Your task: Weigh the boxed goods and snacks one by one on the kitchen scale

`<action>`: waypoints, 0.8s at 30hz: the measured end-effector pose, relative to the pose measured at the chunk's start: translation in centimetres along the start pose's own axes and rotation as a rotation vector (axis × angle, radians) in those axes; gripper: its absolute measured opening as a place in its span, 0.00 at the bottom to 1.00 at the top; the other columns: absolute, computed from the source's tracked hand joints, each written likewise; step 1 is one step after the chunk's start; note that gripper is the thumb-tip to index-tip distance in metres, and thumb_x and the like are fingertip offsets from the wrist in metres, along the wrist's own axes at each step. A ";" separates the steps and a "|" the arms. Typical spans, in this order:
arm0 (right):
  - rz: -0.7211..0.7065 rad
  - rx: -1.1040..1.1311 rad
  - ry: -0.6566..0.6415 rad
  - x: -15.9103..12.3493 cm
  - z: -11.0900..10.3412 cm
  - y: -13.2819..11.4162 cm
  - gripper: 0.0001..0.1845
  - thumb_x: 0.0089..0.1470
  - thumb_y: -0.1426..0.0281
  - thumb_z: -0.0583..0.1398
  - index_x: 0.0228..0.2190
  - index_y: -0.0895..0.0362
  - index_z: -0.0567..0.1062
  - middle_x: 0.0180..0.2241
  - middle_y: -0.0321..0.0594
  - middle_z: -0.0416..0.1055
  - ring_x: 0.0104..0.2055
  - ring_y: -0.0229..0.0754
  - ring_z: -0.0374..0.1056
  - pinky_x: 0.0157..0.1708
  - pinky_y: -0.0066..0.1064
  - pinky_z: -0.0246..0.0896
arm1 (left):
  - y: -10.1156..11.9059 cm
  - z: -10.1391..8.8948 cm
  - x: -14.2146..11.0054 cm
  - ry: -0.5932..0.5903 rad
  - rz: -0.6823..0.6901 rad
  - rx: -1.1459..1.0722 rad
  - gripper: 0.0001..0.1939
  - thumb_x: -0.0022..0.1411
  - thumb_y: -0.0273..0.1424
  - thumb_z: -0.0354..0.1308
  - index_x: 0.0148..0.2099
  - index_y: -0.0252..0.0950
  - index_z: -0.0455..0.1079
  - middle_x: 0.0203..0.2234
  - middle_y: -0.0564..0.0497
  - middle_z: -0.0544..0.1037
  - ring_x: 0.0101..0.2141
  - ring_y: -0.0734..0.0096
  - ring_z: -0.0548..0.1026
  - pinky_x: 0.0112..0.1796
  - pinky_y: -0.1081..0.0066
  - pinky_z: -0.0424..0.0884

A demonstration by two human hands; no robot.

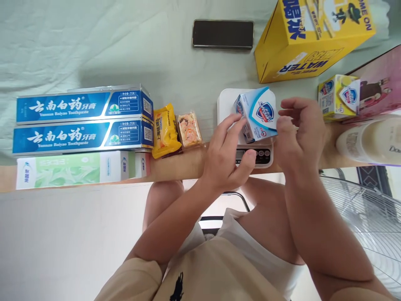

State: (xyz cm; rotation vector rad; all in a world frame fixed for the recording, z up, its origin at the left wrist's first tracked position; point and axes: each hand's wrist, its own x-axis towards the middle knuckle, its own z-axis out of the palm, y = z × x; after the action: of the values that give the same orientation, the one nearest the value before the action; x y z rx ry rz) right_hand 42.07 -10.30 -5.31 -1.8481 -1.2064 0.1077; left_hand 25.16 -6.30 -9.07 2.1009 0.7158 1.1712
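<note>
A white and blue soap box [261, 110] lies tilted on a small white kitchen scale [227, 100] at the table's front edge. My left hand [225, 156] reaches up from below with its fingers stretched out. Their tips rest against the box's lower left side, and the thumb lies over the scale's display [265, 155]. My right hand [300, 133] hovers at the box's right edge, fingers loosely curled and apart, holding nothing. Whether its thumb touches the box's corner is unclear.
Two blue toothpaste boxes [83, 121] and a green one [72, 169] lie at the left, beside a yellow soap packet [165, 129] and a snack packet [189, 129]. A phone [223, 34], yellow carton [310, 37], yellow soap box [338, 96], white bottle [369, 142], fan grille [363, 217].
</note>
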 end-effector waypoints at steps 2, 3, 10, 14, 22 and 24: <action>0.012 0.001 -0.006 -0.2 0.0 -0.3 0.14 0.59 0.62 0.58 0.45 0.48 0.76 0.47 0.41 0.80 0.46 0.48 0.78 0.45 0.44 0.71 | 0.1 0.1 0.0 0.001 -0.002 0.014 0.28 0.77 0.45 0.44 0.68 0.33 0.60 0.65 0.32 0.69 0.67 0.53 0.70 0.67 0.57 0.68; 0.021 0.007 -0.001 -0.2 0.0 -0.4 0.13 0.60 0.62 0.57 0.45 0.48 0.76 0.45 0.41 0.79 0.43 0.47 0.77 0.43 0.43 0.71 | 0.1 0.1 -0.1 0.008 0.002 0.019 0.28 0.77 0.46 0.43 0.68 0.33 0.60 0.65 0.32 0.69 0.66 0.54 0.71 0.67 0.58 0.68; 0.018 0.078 0.095 -0.2 0.1 0.7 0.14 0.61 0.63 0.55 0.46 0.50 0.75 0.40 0.39 0.74 0.33 0.43 0.73 0.39 0.43 0.69 | -0.7 0.6 -0.5 0.079 -0.007 0.076 0.32 0.77 0.50 0.40 0.73 0.38 0.53 0.66 0.33 0.65 0.68 0.53 0.68 0.68 0.54 0.65; 0.008 0.050 0.089 -0.2 0.0 1.2 0.14 0.62 0.62 0.55 0.47 0.48 0.74 0.44 0.40 0.77 0.45 0.49 0.76 0.48 0.48 0.72 | -1.1 0.6 -0.6 0.057 -0.027 0.072 0.32 0.77 0.50 0.40 0.73 0.37 0.53 0.67 0.32 0.66 0.69 0.51 0.68 0.68 0.52 0.65; -0.163 -0.105 -0.126 -1.5 0.6 -0.7 0.30 0.52 0.54 0.67 0.54 0.50 0.71 0.57 0.52 0.74 0.61 0.61 0.71 0.59 0.60 0.69 | 0.2 0.0 -0.3 -0.032 -0.045 0.133 0.32 0.78 0.47 0.38 0.63 0.31 0.71 0.59 0.36 0.79 0.67 0.46 0.71 0.69 0.49 0.59; -0.148 -0.113 -0.136 -1.5 0.8 -0.7 0.30 0.51 0.56 0.67 0.54 0.50 0.72 0.56 0.53 0.74 0.63 0.63 0.70 0.60 0.63 0.68 | 0.6 0.0 -0.4 -0.035 -0.026 0.134 0.33 0.78 0.47 0.38 0.63 0.28 0.71 0.60 0.35 0.79 0.67 0.46 0.72 0.69 0.52 0.60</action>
State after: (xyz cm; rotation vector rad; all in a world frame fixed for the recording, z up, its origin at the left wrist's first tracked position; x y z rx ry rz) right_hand 40.39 -10.83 -5.82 -1.8651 -1.4666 0.0854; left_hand 25.09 -6.95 -8.83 2.2095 0.8232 1.0960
